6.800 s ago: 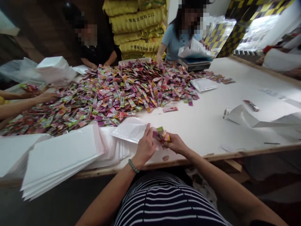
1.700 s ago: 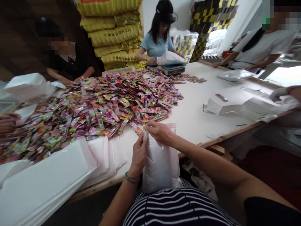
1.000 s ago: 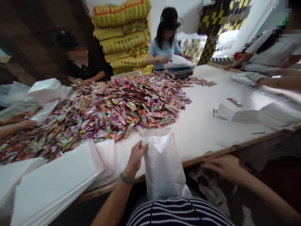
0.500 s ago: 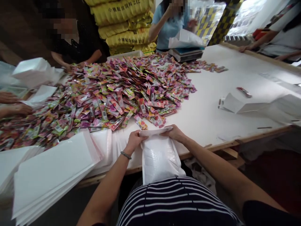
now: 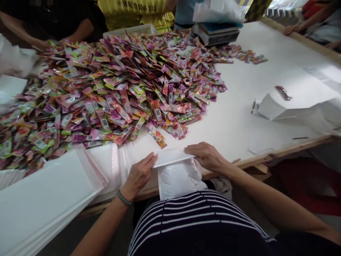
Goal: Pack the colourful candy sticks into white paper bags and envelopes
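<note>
A filled, puffy white mailer bag [image 5: 179, 179] hangs at the table's front edge, its lower part against my striped shirt. Its top flap is stretched flat between both hands. My left hand [image 5: 140, 173], with a braided bracelet at the wrist, pinches the flap's left corner. At the other end, my right hand [image 5: 209, 156] is closed on the flap's right corner, thumb underneath hidden. Just beyond the flap lies a single small candy-like sachet [image 5: 156, 135], at the near edge of a large heap of colourful sachets [image 5: 128, 92].
Stacked flat white mailer bags [image 5: 53, 192] lie to my left. A scale [image 5: 215, 33] bearing a white bag stands at the back. On the right are a white box-like sheet [image 5: 282, 106] and a red sachet [image 5: 283, 92]. Other people's arms [image 5: 80, 32] reach in from across the table.
The flap has been pulled out straighter and wider, with my hands slightly farther apart. My view has tilted down and nearer to the table.
</note>
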Tool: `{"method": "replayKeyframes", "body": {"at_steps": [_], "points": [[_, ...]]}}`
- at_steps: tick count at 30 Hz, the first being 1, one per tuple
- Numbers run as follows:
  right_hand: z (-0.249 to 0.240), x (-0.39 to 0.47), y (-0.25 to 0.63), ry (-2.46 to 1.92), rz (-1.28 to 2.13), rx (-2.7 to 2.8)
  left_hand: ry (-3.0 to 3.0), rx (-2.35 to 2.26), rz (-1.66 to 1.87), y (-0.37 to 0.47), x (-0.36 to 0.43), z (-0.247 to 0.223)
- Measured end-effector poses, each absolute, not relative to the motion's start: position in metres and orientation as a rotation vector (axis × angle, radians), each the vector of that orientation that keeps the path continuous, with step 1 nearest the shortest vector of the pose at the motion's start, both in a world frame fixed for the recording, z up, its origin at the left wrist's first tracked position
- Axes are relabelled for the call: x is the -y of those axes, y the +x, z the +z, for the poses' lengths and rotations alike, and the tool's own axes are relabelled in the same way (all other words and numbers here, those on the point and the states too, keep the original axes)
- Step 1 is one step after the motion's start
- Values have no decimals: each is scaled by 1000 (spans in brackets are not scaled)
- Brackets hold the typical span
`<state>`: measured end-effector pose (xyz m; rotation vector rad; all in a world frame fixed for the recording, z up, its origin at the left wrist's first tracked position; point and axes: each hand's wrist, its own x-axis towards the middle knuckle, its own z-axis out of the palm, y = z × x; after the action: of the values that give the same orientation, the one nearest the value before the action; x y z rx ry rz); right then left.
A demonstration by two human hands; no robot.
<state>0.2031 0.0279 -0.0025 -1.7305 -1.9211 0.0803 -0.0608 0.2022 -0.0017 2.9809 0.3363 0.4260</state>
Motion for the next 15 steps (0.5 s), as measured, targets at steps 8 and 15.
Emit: {"method": "replayKeyframes", "body": {"at_steps": [8,15], "points": [[-31,-17,206,-1808,-11,2212,3216,-424,-26,-56,-178,-5],[-13,-6,225,-1832,273,2170,2347,-1068,176,-68,-175,9]]}}
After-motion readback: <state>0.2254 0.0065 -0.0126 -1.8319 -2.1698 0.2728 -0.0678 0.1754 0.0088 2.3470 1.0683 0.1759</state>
